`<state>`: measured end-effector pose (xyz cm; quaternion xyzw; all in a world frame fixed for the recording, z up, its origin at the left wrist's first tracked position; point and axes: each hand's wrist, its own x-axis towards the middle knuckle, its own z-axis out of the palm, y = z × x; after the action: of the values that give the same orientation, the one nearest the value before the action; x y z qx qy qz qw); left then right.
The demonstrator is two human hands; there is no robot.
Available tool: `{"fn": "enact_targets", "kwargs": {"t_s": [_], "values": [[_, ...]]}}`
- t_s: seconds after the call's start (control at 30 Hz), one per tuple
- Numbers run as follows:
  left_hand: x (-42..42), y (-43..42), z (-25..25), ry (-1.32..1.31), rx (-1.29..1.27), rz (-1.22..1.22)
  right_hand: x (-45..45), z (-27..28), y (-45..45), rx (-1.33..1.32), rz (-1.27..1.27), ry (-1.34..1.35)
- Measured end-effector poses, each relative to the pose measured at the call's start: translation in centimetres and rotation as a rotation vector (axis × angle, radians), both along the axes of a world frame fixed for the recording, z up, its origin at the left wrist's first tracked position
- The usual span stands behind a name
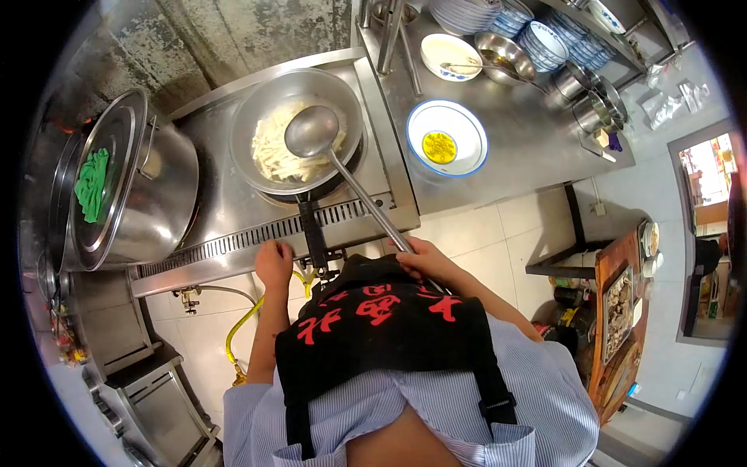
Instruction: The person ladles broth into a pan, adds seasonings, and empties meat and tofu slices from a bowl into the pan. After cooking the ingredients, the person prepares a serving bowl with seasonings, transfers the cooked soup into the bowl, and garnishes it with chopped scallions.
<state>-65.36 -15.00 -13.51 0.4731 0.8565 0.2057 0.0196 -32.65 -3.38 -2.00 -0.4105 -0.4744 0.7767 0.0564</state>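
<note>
My right hand (424,258) is wrapped round the long handle of a metal ladle (313,131). The ladle's bowl hangs over a wok (243,117) on the stove, and pale strips of food (272,152) lie in the wok beneath it. My left hand (274,263) is closed at the stove's front edge, left of the wok's black handle (313,237) and apart from it. Its fingers curl down, so what they grip, if anything, is hidden.
A big lidded steel pot (167,191) with a green cloth (92,187) on its lid stands left. On the right counter are a white bowl (467,128) with yellow contents, another bowl (447,50), stacked dishes (545,47) and steel pots (572,82). A yellow hose (241,327) hangs below.
</note>
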Motion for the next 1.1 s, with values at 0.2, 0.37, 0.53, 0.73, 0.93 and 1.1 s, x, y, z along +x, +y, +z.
{"fn": "enact_targets", "kwargs": {"t_s": [0.2,0.37,0.53,0.73,0.93,1.1], "values": [[0.1,0.0,0.1,-0.008,0.017,-0.001,0.1,0.0,0.1,-0.004,0.005,0.022],[-0.2,-0.1,-0.7,0.001,0.017,-0.013,0.1,-0.4,0.1,-0.009,-0.004,-0.016],[-0.2,-0.1,-0.2,0.018,0.086,-0.013,-0.3,0.8,0.1,-0.021,-0.010,-0.019],[-0.2,0.0,-0.1,0.015,0.083,0.011,-0.4,0.6,0.0,-0.045,-0.017,-0.019],[-0.2,-0.1,-0.1,-0.006,0.099,0.012,-0.4,0.4,0.1,-0.033,-0.014,-0.023],[-0.2,-0.1,-0.2,0.007,0.112,0.008,-0.4,0.1,0.1,-0.023,-0.012,-0.026]]}}
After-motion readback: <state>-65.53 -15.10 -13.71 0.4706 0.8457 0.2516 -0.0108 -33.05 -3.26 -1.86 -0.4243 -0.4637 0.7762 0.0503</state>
